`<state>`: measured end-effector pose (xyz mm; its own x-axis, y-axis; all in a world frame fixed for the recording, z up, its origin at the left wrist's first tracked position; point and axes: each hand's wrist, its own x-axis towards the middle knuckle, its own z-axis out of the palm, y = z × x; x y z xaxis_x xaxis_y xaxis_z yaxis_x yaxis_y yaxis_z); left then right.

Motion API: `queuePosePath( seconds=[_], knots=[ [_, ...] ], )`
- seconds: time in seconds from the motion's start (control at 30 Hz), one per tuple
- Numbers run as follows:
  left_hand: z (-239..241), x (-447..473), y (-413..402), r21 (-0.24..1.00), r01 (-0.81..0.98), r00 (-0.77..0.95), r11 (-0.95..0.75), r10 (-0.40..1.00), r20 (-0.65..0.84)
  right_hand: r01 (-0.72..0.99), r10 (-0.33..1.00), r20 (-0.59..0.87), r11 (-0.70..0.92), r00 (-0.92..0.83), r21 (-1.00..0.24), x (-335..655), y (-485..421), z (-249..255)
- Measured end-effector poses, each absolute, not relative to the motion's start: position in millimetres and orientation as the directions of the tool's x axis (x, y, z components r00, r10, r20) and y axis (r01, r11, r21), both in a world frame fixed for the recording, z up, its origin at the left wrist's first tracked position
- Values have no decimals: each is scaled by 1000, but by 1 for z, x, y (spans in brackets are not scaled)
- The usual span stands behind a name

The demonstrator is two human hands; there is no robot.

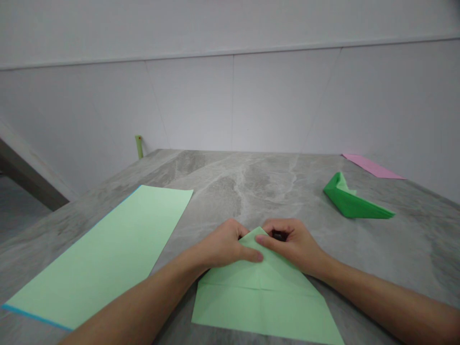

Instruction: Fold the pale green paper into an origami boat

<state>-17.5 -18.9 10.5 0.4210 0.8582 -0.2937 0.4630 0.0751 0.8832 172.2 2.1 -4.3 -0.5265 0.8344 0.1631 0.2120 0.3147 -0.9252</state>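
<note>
A light green sheet, partly folded into a pointed shape [266,297], lies on the grey marble table [251,191] right in front of me. My left hand [224,247] pinches the left side of its tip, thumb pressed flat on the paper. My right hand [291,244] curls over the right side of the tip, thumb on the fold. Both hands meet at the point of the fold.
A stack of flat light green sheets [104,254] lies to the left, with a blue edge beneath. A dark green folded paper boat [350,199] sits at the right, a pink sheet [372,166] behind it. White wall panels close off the back.
</note>
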Motion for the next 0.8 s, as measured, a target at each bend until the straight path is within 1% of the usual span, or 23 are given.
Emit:
queuePosePath(
  seconds=[0.33, 0.47, 0.73, 0.8],
  knots=[
    [14, -19, -20, 887, 456, 427, 75, 856, -292, 243, 846, 163, 322, -507, -915, 173, 3, -5],
    [15, -20, -21, 884, 457, 444, 99, 836, -323, 255, 859, 175, 328, -481, -910, 174, 4, -2],
    [18, -20, -22, 819, 572, 418, 48, 842, -342, 237, 873, 136, 273, -469, -932, 173, 7, -5],
    [16, -18, -22, 802, 597, 417, 2, 854, -312, 246, 879, 127, 264, -460, -933, 173, 8, -5]
  ],
)
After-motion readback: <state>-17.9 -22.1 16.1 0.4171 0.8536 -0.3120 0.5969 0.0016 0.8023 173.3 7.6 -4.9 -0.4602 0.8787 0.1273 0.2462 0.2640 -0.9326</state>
